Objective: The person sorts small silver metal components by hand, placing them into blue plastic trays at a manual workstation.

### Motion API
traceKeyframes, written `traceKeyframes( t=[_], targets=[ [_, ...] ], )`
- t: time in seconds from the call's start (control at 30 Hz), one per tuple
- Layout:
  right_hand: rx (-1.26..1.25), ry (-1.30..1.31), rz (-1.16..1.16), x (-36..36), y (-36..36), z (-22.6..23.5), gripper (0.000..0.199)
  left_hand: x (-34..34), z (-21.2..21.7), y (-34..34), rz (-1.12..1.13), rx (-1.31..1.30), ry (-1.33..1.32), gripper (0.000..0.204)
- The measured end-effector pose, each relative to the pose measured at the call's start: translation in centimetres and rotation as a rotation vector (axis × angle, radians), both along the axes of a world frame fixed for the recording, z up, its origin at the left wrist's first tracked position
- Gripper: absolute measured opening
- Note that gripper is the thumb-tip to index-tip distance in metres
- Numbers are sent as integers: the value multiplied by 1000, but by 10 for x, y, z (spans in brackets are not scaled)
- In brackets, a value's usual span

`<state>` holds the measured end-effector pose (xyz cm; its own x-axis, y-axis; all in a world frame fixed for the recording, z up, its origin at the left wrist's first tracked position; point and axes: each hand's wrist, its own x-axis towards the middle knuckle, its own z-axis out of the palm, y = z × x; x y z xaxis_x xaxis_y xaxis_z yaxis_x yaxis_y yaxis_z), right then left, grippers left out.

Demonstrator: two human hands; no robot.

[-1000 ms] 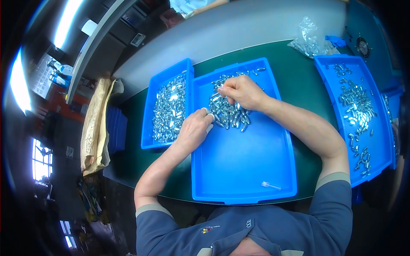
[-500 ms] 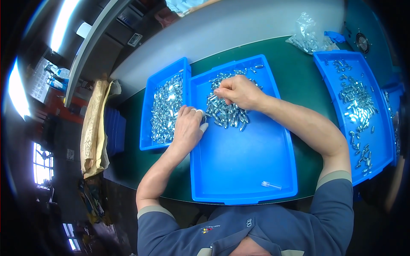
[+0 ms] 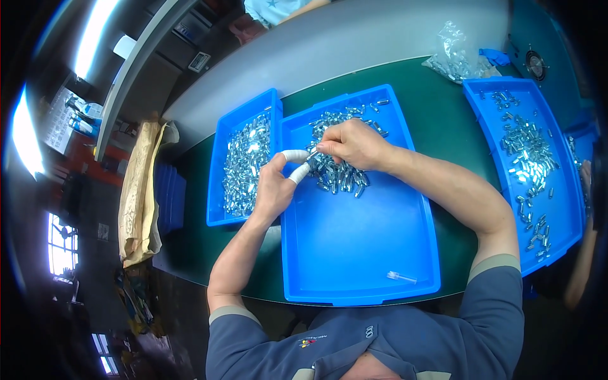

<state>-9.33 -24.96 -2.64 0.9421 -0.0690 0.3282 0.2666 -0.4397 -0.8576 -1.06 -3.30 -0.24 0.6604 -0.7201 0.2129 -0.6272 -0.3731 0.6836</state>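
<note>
Starting at the lower edge of the frame, a dark blue shirt faces a large tray, set between the forearms, presumably so that both hands reach its contents equally well. A clear tube lies in its lower right corner, well apart from the metal, perhaps to avoid mixing. Above centre, the left hand has thumb and forefinger brought nearly together on a small metal piece; white finger covers probably guard the skin. The right hand is closed in a pinch, apparently on the upper end of the same piece, though its grip is partly hidden. The piece is held at the left edge of a loose pile, which occupies the tray's upper half; the bare lower half presumably gives working room. Left of centre, a second tray stands just beside, its walls containing similar pieces. At the right, a third tray holds a thinner scatter. Farther off, upper right, a plastic bag lies on the green table near the grey partition, seemingly clear of the arms.
</note>
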Motion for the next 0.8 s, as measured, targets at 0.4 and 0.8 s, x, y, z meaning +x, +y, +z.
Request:
traceKeyframes(
  t=[0.4, 0.8],
  targets=[
    [-100, 31, -23, -6, 6, 5, 36, -3, -6, 4, -81, -102, -302, 24],
    [-28, -5, 2, -1, 1, 0, 35, 21, 20, 19, -51, 62, -787, 26]
  ],
)
